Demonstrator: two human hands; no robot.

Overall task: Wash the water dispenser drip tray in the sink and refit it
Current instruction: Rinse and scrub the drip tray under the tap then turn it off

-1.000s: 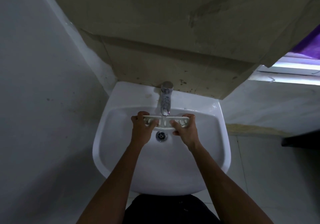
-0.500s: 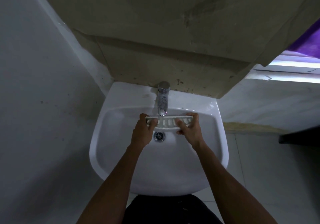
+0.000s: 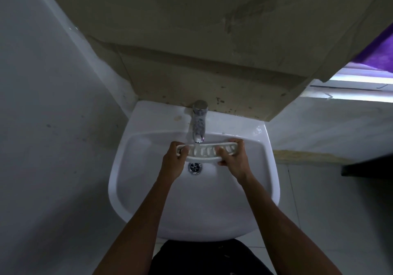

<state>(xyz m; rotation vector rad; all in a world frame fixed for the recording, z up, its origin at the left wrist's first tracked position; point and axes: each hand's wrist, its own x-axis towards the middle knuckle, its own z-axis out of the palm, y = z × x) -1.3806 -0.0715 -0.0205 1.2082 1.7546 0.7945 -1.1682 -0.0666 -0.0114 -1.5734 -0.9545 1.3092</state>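
Both hands pinch the white drip tray (image 3: 207, 152) by its ends: the left hand (image 3: 173, 162) closes on the left end, thumb lying over the top by the first slots and fingers curled beneath, and the right hand (image 3: 232, 160) closes on the right end, thumb on the slotted face and fingertips wrapped over the far edge. The tray is a long, slightly curved piece with a row of slots, held crosswise above the bowl of the sink (image 3: 191, 217), not touching it as far as can be seen. A stream of water (image 3: 197, 147) falls from the chrome tap (image 3: 199, 121) onto the tray left of its middle. The tap stands at the far rim of the sink, in the centre. Just near of the tray, at the bottom of the bowl, sits the round metal drain (image 3: 195, 166). The 2 bare forearms reach in from the near edge. Behind the sink rises a stained beige wall (image 3: 202, 41); a pale wall (image 3: 42, 126) lies to the left, and a bright window (image 3: 361, 83) with purple cloth (image 3: 378, 49) shows at the far right
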